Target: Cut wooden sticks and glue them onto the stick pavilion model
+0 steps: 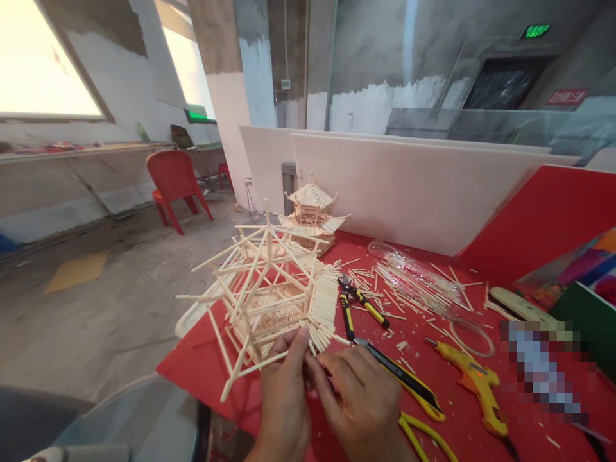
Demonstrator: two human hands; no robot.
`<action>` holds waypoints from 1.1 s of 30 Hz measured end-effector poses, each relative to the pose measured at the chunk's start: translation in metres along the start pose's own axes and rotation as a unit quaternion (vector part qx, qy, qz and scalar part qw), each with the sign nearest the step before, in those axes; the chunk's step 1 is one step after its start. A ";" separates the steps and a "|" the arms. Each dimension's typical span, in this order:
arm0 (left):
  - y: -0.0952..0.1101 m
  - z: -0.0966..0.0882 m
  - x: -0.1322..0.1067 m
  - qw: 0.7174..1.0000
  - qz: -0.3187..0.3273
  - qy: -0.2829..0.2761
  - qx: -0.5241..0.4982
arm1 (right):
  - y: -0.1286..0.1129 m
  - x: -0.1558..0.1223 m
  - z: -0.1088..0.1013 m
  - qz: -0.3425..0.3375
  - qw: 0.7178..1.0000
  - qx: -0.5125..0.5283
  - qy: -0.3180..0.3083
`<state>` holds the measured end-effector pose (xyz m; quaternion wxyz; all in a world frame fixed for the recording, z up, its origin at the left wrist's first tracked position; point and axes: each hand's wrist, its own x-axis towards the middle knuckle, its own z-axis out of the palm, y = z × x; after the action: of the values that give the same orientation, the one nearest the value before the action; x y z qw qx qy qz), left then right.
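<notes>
A bare concrete room with patchy white paint lies behind a red table [447,410], which is backed by white boards [414,186] leaning upright along its far edge; a red chair [176,183] stands well apart on the grey floor to the left. At the table's near left corner an open stick frame [264,289] of pale wooden sticks, spoked like a roof, is tilted up off the surface, with a row of short sticks packed along its right side. The left hand [283,401] has thumb and forefinger closed on the frame's lower edge. The right hand [363,404] sits just beside it, fingers bent close together with the tips against the same edge; whether they pinch a single stick cannot be told. Behind the frame stands a finished stick pagoda [310,215]. To the right, loose sticks are scattered around a clear plastic bag [414,276], with yellow-handled cutters [353,301] near the frame, a yellow and black utility knife [404,378] just beside the right hand, and a yellow glue gun [481,385] farther right.
</notes>
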<state>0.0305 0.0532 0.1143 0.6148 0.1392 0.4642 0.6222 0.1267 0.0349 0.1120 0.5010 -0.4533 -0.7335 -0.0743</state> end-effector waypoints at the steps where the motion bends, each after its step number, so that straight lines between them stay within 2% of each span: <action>1: 0.001 0.001 0.000 1.000 -0.001 0.004 0.004 | 0.001 -0.001 0.000 0.002 1.000 0.005 -0.002; 10: 0.005 0.006 -0.003 0.998 0.000 0.048 0.029 | 0.007 -0.013 -0.003 0.042 0.999 0.024 -0.010; 17: 0.005 0.007 -0.002 0.998 -0.001 0.051 0.038 | 0.010 -0.013 -0.004 0.061 0.998 0.030 -0.008; 33: 0.006 0.009 -0.003 0.998 0.009 0.049 0.037 | 0.009 -0.010 -0.005 0.052 0.999 0.007 0.004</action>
<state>0.0339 0.0550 0.1248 0.5802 0.1357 0.5152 0.6160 0.1376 0.0321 0.1033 0.5105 -0.4866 -0.7075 -0.0452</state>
